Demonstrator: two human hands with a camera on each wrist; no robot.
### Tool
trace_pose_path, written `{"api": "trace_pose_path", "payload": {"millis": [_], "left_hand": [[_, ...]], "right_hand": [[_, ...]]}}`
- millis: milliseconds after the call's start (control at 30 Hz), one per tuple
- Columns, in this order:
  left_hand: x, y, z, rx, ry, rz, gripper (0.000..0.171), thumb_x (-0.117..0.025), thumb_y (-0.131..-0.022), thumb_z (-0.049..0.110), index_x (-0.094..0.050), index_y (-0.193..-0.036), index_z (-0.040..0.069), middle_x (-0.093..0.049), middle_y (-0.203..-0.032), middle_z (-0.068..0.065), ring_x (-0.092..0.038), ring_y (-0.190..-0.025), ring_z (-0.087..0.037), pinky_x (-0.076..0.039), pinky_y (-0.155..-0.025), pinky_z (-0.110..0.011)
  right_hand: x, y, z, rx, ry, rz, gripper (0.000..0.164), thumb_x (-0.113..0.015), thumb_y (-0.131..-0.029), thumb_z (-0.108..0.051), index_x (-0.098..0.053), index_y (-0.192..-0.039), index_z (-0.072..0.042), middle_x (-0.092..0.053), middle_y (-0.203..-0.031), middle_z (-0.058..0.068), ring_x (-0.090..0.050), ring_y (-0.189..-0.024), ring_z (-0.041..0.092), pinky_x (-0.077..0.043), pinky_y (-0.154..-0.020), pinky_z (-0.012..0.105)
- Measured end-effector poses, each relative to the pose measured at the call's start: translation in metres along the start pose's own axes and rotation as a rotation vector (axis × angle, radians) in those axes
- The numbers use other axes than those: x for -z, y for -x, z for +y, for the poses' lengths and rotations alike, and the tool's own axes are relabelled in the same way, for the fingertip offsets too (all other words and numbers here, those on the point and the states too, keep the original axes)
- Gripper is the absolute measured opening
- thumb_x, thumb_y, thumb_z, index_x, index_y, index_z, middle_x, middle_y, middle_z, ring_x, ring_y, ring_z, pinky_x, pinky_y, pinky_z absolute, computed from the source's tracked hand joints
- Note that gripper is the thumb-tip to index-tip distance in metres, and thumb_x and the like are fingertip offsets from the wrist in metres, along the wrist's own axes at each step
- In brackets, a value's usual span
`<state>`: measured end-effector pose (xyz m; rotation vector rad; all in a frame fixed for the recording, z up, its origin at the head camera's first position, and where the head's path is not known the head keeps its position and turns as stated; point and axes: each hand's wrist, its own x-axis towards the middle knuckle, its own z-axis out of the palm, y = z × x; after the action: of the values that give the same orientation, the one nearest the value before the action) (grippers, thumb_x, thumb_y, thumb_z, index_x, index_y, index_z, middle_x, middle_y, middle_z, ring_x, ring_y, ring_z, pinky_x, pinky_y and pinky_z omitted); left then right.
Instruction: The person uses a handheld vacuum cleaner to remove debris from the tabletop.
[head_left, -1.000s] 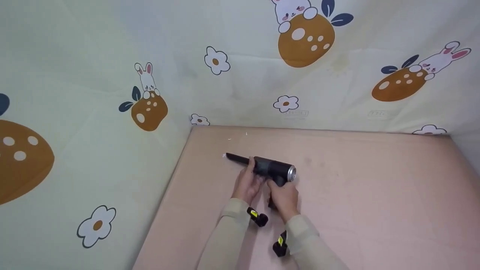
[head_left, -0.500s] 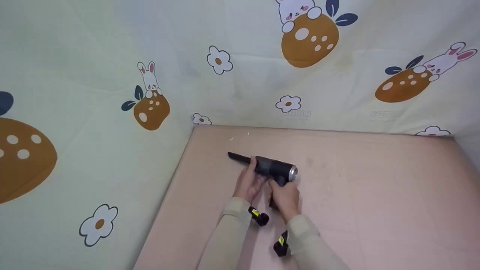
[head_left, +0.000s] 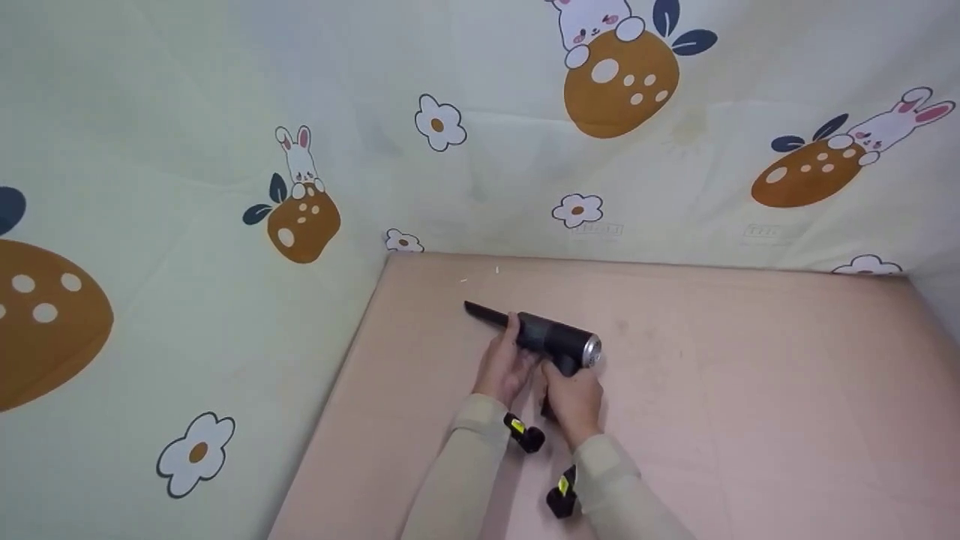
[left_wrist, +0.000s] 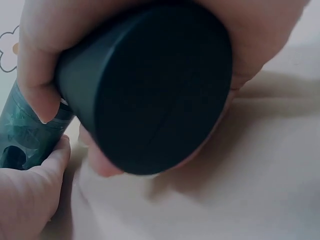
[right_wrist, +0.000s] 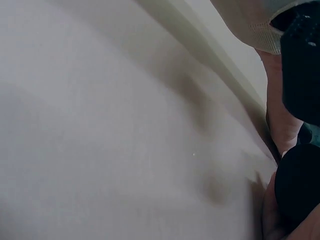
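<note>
A black handheld vacuum cleaner [head_left: 559, 337] with a silver rear cap and a long slanted nozzle [head_left: 486, 313] is held over the pink-beige table, the nozzle pointing to the far left. My left hand [head_left: 501, 364] holds the front of its body from below, thumb up along the near side. The right hand [head_left: 574, 394] grips the pistol handle, whose round dark end [left_wrist: 160, 95] fills the middle of the left wrist view with fingers wrapped round it. Also in that view, the left hand [left_wrist: 30, 195] touches the translucent front part [left_wrist: 30, 130]. Two small white scraps [head_left: 496, 269] lie beyond the nozzle.
The tabletop [head_left: 750, 390] meets a pale cloth wall [head_left: 495, 172] printed with rabbits, fruit and flowers at the back and left. Black wrist cameras [head_left: 525, 433] jut from both sleeves. One tiny pale speck [right_wrist: 194, 154] shows on the surface in the right wrist view.
A small white scrap at the nozzle tip one second ago is gone from sight. Both hands have shifted slightly right with the vacuum, keeping their hold. The head view has shifted a little too.
</note>
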<state>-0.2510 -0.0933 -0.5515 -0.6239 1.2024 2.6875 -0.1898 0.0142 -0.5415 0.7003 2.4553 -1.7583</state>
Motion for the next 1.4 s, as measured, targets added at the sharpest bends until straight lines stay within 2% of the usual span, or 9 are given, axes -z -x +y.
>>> {"api": "trace_pose_path", "payload": {"millis": [200,333,467,667,967,1200,1400], "left_hand": [[-0.009,-0.005,-0.001,0.038,-0.022,-0.035,0.062,-0.058,-0.101,0.044,-0.047,-0.147,0.004,-0.054,-0.147,-0.019,-0.054,-0.136,-0.031,-0.052,-0.107,-0.035],[-0.016,-0.011,-0.003,0.041,-0.05,-0.035,0.061,-0.059,-0.1,0.045,-0.049,-0.146,0.004,-0.056,-0.145,-0.017,-0.055,-0.134,-0.028,-0.053,-0.106,-0.034],[-0.022,-0.016,-0.003,0.046,-0.065,-0.04,0.062,-0.06,-0.1,0.045,-0.05,-0.145,0.003,-0.058,-0.143,-0.016,-0.057,-0.132,-0.027,-0.053,-0.106,-0.034],[-0.028,-0.022,-0.002,0.057,-0.087,-0.033,0.063,-0.06,-0.1,0.046,-0.047,-0.148,0.007,-0.057,-0.146,-0.015,-0.056,-0.134,-0.028,-0.052,-0.108,-0.035],[-0.031,-0.03,0.003,0.062,-0.144,-0.008,0.062,-0.059,-0.099,0.05,-0.052,-0.143,0.008,-0.065,-0.135,-0.012,-0.065,-0.12,-0.021,-0.057,-0.099,-0.03],[-0.034,-0.034,0.003,0.064,-0.19,-0.031,0.061,-0.051,-0.103,0.048,-0.048,-0.146,0.005,-0.058,-0.143,-0.016,-0.06,-0.129,-0.026,-0.055,-0.102,-0.03],[-0.045,-0.042,-0.001,0.061,-0.226,-0.036,0.06,-0.05,-0.105,0.047,-0.048,-0.147,0.005,-0.056,-0.146,-0.015,-0.056,-0.133,-0.026,-0.052,-0.108,-0.032]], "right_hand": [[0.003,-0.005,0.0,-0.044,-0.059,0.0,0.032,-0.068,-0.087,-0.035,-0.062,-0.093,-0.004,-0.065,-0.065,0.004,-0.063,-0.054,0.018,-0.052,-0.05,0.027],[0.005,-0.009,-0.001,-0.046,-0.095,0.025,0.029,-0.068,-0.087,-0.033,-0.063,-0.091,-0.005,-0.065,-0.065,0.003,-0.063,-0.053,0.017,-0.052,-0.051,0.027],[0.005,-0.013,-0.003,-0.034,-0.103,0.059,0.029,-0.069,-0.087,-0.033,-0.063,-0.09,-0.005,-0.065,-0.07,0.005,-0.063,-0.057,0.019,-0.052,-0.054,0.027],[0.007,-0.02,-0.005,-0.038,-0.079,0.052,0.03,-0.069,-0.087,-0.034,-0.063,-0.093,-0.005,-0.066,-0.081,0.008,-0.064,-0.066,0.02,-0.052,-0.058,0.025],[0.004,-0.031,-0.01,-0.034,-0.093,0.039,0.03,-0.068,-0.087,-0.034,-0.062,-0.094,-0.005,-0.066,-0.075,0.004,-0.063,-0.063,0.018,-0.052,-0.057,0.026],[0.003,-0.033,-0.009,-0.023,-0.082,0.06,0.029,-0.067,-0.087,-0.035,-0.064,-0.087,-0.006,-0.066,-0.072,0.004,-0.064,-0.061,0.019,-0.051,-0.058,0.026],[0.008,-0.04,-0.01,-0.036,-0.087,0.075,0.032,-0.068,-0.087,-0.037,-0.065,-0.093,-0.006,-0.068,-0.087,0.009,-0.065,-0.075,0.023,-0.051,-0.067,0.026]]}}
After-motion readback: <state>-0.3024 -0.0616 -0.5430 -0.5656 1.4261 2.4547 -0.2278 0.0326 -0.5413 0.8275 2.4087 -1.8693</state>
